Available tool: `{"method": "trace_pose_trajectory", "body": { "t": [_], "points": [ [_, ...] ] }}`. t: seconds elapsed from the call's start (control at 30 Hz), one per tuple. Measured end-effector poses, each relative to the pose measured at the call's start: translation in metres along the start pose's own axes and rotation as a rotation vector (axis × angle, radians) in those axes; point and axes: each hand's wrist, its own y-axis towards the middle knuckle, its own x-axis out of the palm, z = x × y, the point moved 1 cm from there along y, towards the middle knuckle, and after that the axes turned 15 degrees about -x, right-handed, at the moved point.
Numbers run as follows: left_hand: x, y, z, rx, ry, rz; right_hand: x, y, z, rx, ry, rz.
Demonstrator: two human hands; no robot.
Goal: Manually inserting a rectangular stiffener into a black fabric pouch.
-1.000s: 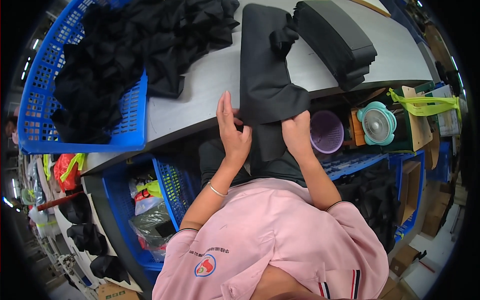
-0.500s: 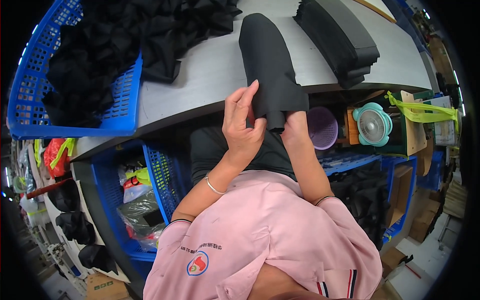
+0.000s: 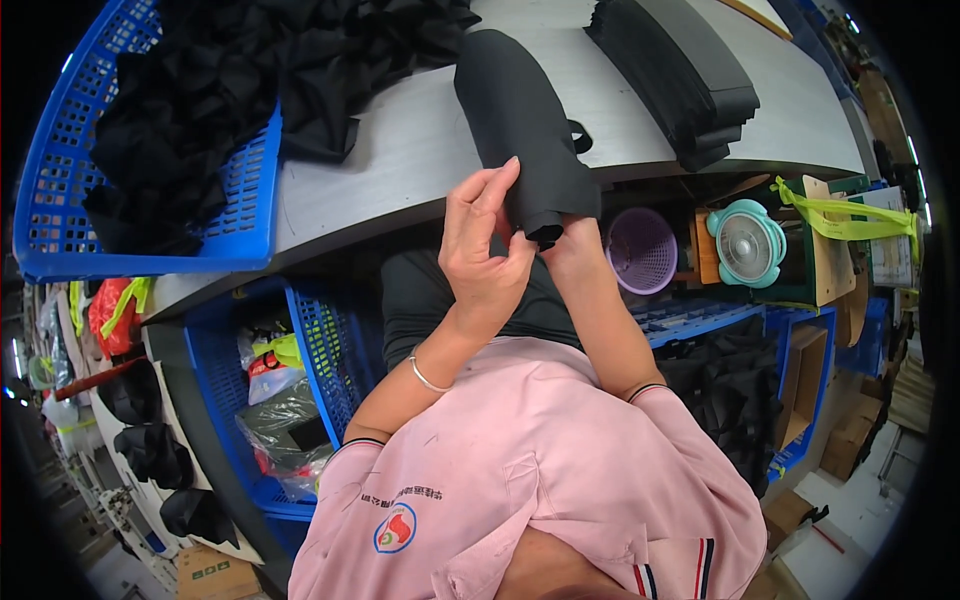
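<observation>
In the head view, a matte black cloth piece (image 3: 515,100) spans the counter (image 3: 395,130) and overhangs its front edge, far end smoothly rounded, near end curled, a small dark loop (image 3: 581,137) at its right. The left hand (image 3: 485,250), thumb and fingers parted, meets its left edge; cloth partly hides the right hand (image 3: 576,244), so I cannot tell its grip.

Seeing teal desk fan (image 3: 748,243) right of purple plastic basket (image 3: 640,252); neon-yellow strap (image 3: 850,218) across wooden board (image 3: 836,264); red bag (image 3: 110,308), cardboard box (image 3: 214,573) left.
</observation>
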Motion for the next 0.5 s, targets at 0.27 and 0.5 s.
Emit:
{"method": "trace_pose_trajectory", "body": {
  "t": [0.27, 0.5],
  "points": [
    [0.0042, -0.006, -0.0005, -0.031, -0.023, -0.005, -0.0016, 0.0012, 0.0052, 0.158, 0.128, 0.074],
    [0.006, -0.0096, -0.0063, -0.054, -0.004, 0.003, 0.0046, 0.0033, 0.0071, 0.219, 0.031, 0.212]
  ]
}}
